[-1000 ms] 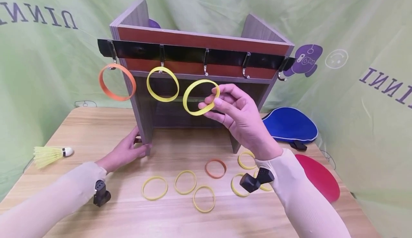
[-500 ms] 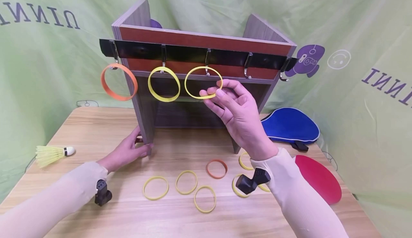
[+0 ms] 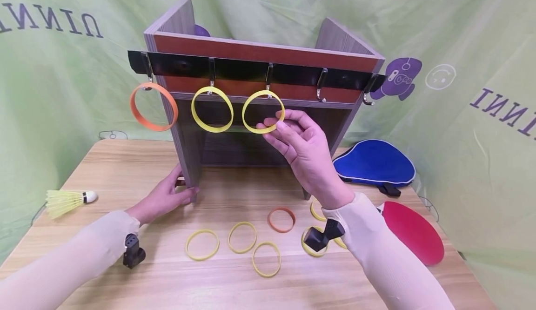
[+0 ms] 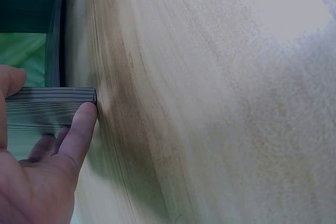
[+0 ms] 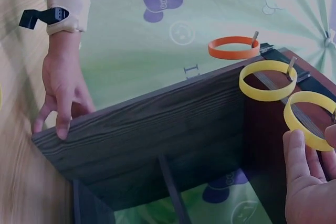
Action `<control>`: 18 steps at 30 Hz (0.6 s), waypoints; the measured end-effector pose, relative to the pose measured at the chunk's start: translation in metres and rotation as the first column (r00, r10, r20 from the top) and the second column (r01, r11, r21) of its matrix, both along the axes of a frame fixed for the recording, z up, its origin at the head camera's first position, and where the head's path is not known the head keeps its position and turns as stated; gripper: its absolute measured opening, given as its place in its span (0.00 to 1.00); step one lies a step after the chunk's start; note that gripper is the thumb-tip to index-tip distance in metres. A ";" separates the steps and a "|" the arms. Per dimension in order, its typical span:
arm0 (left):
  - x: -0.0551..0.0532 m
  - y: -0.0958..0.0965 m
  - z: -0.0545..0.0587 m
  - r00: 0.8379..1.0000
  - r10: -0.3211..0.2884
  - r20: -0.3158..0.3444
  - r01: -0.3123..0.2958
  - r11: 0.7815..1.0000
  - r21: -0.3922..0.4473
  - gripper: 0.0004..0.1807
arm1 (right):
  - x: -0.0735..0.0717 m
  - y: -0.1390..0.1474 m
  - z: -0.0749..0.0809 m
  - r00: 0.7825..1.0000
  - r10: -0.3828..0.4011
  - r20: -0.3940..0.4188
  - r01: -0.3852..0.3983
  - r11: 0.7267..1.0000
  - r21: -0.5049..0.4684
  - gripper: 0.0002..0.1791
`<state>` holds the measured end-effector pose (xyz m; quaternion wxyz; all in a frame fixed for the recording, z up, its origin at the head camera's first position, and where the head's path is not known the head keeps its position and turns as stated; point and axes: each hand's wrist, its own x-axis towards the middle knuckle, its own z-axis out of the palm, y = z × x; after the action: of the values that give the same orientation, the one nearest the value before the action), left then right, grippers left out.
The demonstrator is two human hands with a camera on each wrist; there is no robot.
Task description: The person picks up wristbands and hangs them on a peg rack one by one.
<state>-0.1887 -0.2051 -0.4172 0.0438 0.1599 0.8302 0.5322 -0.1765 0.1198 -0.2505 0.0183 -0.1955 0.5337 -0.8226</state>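
Observation:
My right hand [image 3: 307, 156] pinches a yellow wristband [image 3: 244, 114] between thumb and fingers. The band's top edge lies at the third hook [image 3: 269, 75], whose tip shows within the ring. To its left, another yellow wristband [image 3: 215, 129] hangs from the second hook, and an orange wristband [image 3: 157, 126] from the first. My left hand [image 3: 161, 200] grips the lower front edge of the wooden shelf's side panel [image 3: 186, 161]. In the left wrist view, a finger presses the panel's end [image 4: 68, 95] just above the tabletop. The right wrist view shows its fingers spread round that corner.
Several yellow wristbands [image 3: 266, 272] and one orange wristband [image 3: 281, 231] lie on the table [image 3: 167, 282]. A shuttlecock [image 3: 69, 201] is at left. A blue paddle case [image 3: 374, 163] and a red paddle [image 3: 414, 233] lie at right, the latter partly behind my sleeve. Two right-hand hooks [image 3: 321, 84] are bare.
My right hand has raised the yellow wristband to the third hook, then lowered it slightly and turned it. The left hand keeps its place on the panel.

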 end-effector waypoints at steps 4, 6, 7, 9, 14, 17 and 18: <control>0.000 0.000 0.000 1.000 -0.002 0.006 0.002 1.000 0.001 0.44 | -0.001 0.002 -0.001 1.000 -0.003 -0.001 0.003 1.000 -0.006 0.10; 0.000 0.000 0.000 1.000 -0.005 0.007 0.005 1.000 -0.004 0.44 | 0.000 0.003 -0.001 1.000 0.000 0.007 0.000 1.000 -0.009 0.10; 0.000 0.000 0.000 1.000 -0.006 0.010 0.006 1.000 -0.005 0.45 | -0.001 0.003 -0.002 1.000 0.002 0.014 -0.002 1.000 -0.010 0.10; 0.001 0.000 0.000 1.000 -0.007 0.015 0.007 1.000 -0.009 0.45 | -0.001 0.005 -0.002 1.000 0.006 0.030 -0.005 1.000 -0.016 0.11; 0.000 -0.001 0.000 1.000 -0.008 0.017 0.008 1.000 -0.007 0.45 | -0.002 0.007 -0.005 0.999 0.007 0.052 -0.006 1.000 -0.013 0.11; -0.001 -0.001 0.000 1.000 -0.007 0.011 0.007 1.000 -0.006 0.45 | -0.004 0.009 -0.009 0.998 0.016 0.065 -0.017 1.000 0.003 0.11; -0.002 -0.001 0.000 1.000 -0.012 0.009 0.012 1.000 0.000 0.45 | -0.005 0.010 -0.011 0.997 0.019 0.071 -0.020 1.000 0.010 0.11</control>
<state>-0.1906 -0.2064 -0.4174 0.0506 0.1627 0.8290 0.5327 -0.1813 0.1295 -0.2619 0.0463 -0.1712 0.5353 -0.8258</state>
